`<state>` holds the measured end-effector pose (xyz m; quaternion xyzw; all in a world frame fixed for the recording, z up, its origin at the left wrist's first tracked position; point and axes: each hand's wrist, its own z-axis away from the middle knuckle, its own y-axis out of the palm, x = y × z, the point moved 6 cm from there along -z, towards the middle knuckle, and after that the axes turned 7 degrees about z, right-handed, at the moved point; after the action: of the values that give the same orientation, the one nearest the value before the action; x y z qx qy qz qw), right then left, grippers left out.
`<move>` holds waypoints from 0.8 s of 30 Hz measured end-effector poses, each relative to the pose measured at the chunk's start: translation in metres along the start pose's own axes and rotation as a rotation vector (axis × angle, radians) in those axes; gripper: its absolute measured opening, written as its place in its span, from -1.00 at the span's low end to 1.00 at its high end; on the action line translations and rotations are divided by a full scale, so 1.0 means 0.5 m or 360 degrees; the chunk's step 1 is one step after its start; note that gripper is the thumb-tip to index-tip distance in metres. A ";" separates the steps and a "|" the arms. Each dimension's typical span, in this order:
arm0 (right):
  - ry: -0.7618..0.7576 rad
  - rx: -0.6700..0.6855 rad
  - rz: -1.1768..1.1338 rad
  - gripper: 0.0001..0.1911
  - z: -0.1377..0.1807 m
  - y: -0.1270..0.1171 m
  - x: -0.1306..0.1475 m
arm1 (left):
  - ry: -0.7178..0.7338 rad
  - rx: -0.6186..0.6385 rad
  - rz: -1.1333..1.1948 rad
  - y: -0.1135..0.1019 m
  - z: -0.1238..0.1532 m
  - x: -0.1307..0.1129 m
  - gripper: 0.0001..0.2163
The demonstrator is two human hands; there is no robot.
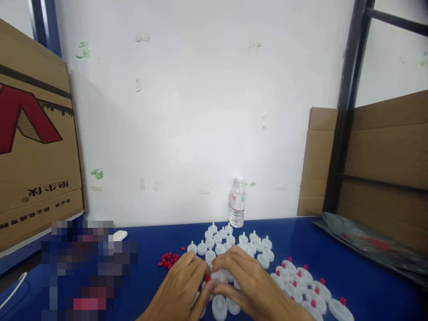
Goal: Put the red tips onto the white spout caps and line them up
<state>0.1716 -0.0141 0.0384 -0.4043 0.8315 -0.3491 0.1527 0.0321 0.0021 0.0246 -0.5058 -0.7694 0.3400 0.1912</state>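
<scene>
Standing behind this person at the blue table [334, 249] and it's a cap-assembly kind of scene. Both hands are down low at the front edge, working close together over a white cap [219, 277]. The left hand [182, 285] has a tiny red plug [207, 278] pinched at its fingertips, right up against that cap. The right hand [249, 281] is curled over the cap from the other side, fingers pressed down on it, though I can't tell exactly how it's gripped because the knuckles hide it.

Around them: a bunch of bare white caps [230, 240] stands just behind the hands, a small heap of loose red plugs [169, 259] sits to the left, and a row of caps with red tips already on [307, 290] runs off to the right. A water bottle [237, 203] is back by the wall, with cardboard boxes [33, 147] at the left and more cardboard at the right.

If I were doing this bit, I'd say keep the cap pinned flat so it can't skid, line the plug up straight over the spout, and push down squarely instead of at a slant. Tiny plugs like that look easy to fumble, so a fingertip pinch seems right.
</scene>
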 end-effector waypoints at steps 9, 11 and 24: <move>-0.0244 -0.0175 0.0189 -0.74 0.001 -0.010 0.022 | 0.0062 -0.0136 0.0067 0.009 0.003 0.006 -0.77; -0.0085 -0.0226 0.0364 -0.64 0.011 -0.031 -0.018 | 0.0009 -0.0215 0.0168 -0.004 0.013 0.017 -0.75; 0.0916 0.0205 0.0099 -0.80 0.024 -0.132 -0.196 | -0.0870 0.0119 -0.0107 -0.019 0.031 0.191 -0.67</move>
<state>0.2766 0.0284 0.0736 -0.2524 0.8287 -0.4966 -0.0534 -0.0233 0.0813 0.0160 -0.3621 -0.7957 0.4855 0.0064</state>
